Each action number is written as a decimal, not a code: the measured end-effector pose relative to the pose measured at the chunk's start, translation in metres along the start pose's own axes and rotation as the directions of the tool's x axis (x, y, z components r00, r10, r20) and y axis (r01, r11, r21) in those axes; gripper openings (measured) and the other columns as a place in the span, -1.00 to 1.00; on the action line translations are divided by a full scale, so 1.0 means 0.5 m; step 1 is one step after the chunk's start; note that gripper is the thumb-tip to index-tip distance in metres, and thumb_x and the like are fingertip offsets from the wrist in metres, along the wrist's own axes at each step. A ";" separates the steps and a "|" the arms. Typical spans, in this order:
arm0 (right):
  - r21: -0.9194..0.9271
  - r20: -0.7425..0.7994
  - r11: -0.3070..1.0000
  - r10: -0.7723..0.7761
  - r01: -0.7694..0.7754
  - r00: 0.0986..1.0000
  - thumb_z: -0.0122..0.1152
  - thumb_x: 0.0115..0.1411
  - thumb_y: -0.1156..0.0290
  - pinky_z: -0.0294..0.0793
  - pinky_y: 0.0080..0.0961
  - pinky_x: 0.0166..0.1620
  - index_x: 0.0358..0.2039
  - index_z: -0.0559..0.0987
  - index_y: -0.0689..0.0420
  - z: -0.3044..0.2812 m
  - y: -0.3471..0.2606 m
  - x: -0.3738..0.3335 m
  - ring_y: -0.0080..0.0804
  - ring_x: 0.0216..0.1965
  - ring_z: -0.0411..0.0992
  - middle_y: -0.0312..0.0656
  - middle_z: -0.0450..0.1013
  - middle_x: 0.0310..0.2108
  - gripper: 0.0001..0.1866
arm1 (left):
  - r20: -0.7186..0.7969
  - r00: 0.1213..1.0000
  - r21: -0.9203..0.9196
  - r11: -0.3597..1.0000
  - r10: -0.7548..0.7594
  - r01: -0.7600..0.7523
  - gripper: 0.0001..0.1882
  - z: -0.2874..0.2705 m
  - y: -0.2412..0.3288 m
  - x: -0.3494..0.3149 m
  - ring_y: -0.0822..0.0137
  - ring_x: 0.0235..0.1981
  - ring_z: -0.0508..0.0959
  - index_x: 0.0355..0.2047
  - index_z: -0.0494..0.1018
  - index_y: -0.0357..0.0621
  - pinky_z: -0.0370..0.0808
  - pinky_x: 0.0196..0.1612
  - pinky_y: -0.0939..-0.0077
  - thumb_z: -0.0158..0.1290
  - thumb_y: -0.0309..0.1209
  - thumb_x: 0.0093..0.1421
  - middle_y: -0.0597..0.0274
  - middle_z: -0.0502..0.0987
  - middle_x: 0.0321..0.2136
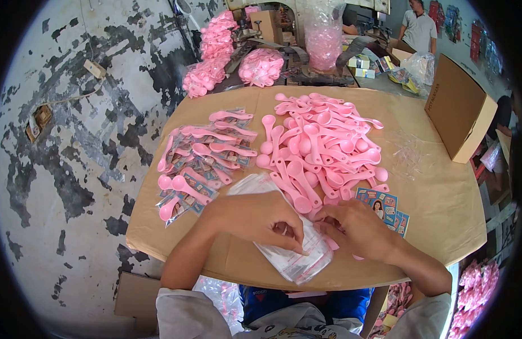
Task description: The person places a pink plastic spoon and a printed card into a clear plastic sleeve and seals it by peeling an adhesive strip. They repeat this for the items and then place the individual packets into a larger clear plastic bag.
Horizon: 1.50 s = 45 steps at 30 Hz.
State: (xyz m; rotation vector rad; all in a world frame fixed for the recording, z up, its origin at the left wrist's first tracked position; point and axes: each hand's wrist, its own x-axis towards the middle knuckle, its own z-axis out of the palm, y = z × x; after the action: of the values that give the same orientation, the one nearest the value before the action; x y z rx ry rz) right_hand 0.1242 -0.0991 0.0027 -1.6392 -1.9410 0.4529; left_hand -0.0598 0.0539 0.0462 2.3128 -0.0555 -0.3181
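A stack of clear plastic bags (298,263) lies slanted at the table's near edge. Over it my left hand (264,220) is curled, thumb and forefinger closed low against the bags; what they pinch is unclear. Close beside it, my right hand (360,229) has its fingertips pressed together at the bags' right side. Bits of pink plastic show under this hand, but its grip hides what it holds. Just beyond both hands rises a heap of loose pink spoons (312,135). Blue printed cards (385,206) lie partly behind my right hand.
Bagged pink spoons with cards (201,150) are spread on the left of the brown-covered table (442,214). Thin clear plastic pieces (409,150) lie at right, near an upright cardboard box (461,107). Bulging bags of pink spoons (261,66) stand behind. A person (419,28) is at the back.
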 end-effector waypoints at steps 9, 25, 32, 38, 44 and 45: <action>-0.189 -0.143 0.978 -0.115 0.086 0.983 0.17 0.14 0.44 0.37 -0.25 -0.20 -0.35 0.60 0.15 -0.044 0.019 -0.004 -0.10 -0.39 0.46 -0.09 0.53 -0.46 -0.90 | 0.147 0.976 0.085 0.985 -0.159 0.147 -0.72 0.007 -0.014 0.032 0.40 -0.34 0.60 -0.09 0.56 -0.14 0.50 -0.27 0.53 0.13 -0.31 0.23 0.19 0.63 -0.27; -0.353 0.041 0.893 0.314 -0.280 0.949 0.35 0.04 0.14 0.44 -0.25 -0.20 -0.31 0.62 0.16 -0.209 0.078 -0.064 -0.08 -0.31 0.49 -0.08 0.54 -0.39 -0.65 | -0.562 0.756 -0.822 0.335 -0.337 -0.461 -0.54 0.084 -0.032 0.108 0.08 0.06 0.51 0.21 0.20 -0.27 0.54 0.02 0.30 -0.07 -0.31 0.39 -0.09 0.42 0.10; -0.313 0.112 0.903 0.342 -0.294 0.933 0.28 0.12 0.18 0.42 -0.24 -0.24 -0.27 0.64 0.12 -0.223 0.090 -0.035 -0.04 -0.38 0.48 -0.10 0.52 -0.48 -0.71 | -0.647 0.663 -0.754 0.446 -0.377 -0.482 -0.62 0.086 -0.020 0.095 0.05 -0.05 0.58 0.08 0.31 -0.32 0.55 0.03 0.25 0.06 -0.44 0.30 -0.14 0.52 -0.07; -0.260 -0.026 0.958 0.120 -0.122 0.992 0.23 0.18 0.28 0.35 -0.28 -0.02 -0.26 0.67 0.10 -0.202 0.131 -0.051 -0.11 -0.14 0.40 -0.12 0.52 -0.23 -0.79 | -0.674 0.631 -0.731 0.469 -0.383 -0.496 -0.60 0.068 -0.006 0.087 0.08 -0.03 0.57 0.11 0.30 -0.31 0.52 0.08 0.21 0.03 -0.39 0.32 -0.11 0.51 -0.04; -0.072 -0.194 0.997 0.007 -0.021 0.981 0.17 0.27 0.38 0.46 -0.43 -0.23 -0.23 0.63 0.20 -0.190 0.116 -0.025 -0.42 -0.37 0.46 -0.24 0.52 -0.40 -0.82 | -0.699 0.616 -0.705 0.495 -0.363 -0.509 -0.56 0.066 -0.022 0.082 0.11 0.06 0.50 0.17 0.26 -0.29 0.45 0.14 0.19 -0.01 -0.35 0.35 -0.08 0.43 0.07; 0.273 -0.187 0.948 0.218 -0.163 0.958 0.15 0.30 0.38 0.48 -0.52 -0.35 -0.23 0.62 0.21 -0.182 0.111 -0.019 -0.57 -0.49 0.45 -0.30 0.51 -0.47 -0.81 | -0.703 0.612 -0.701 0.496 -0.363 -0.511 -0.56 0.066 -0.025 0.082 0.11 0.08 0.49 0.17 0.26 -0.29 0.45 0.15 0.19 -0.01 -0.35 0.35 -0.08 0.41 0.09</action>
State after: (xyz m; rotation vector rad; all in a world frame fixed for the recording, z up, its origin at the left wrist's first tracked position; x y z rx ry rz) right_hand 0.2239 -0.1062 0.0404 -1.6393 -1.5053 0.5522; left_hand -0.0287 0.0335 0.0070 1.1688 0.3756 0.6826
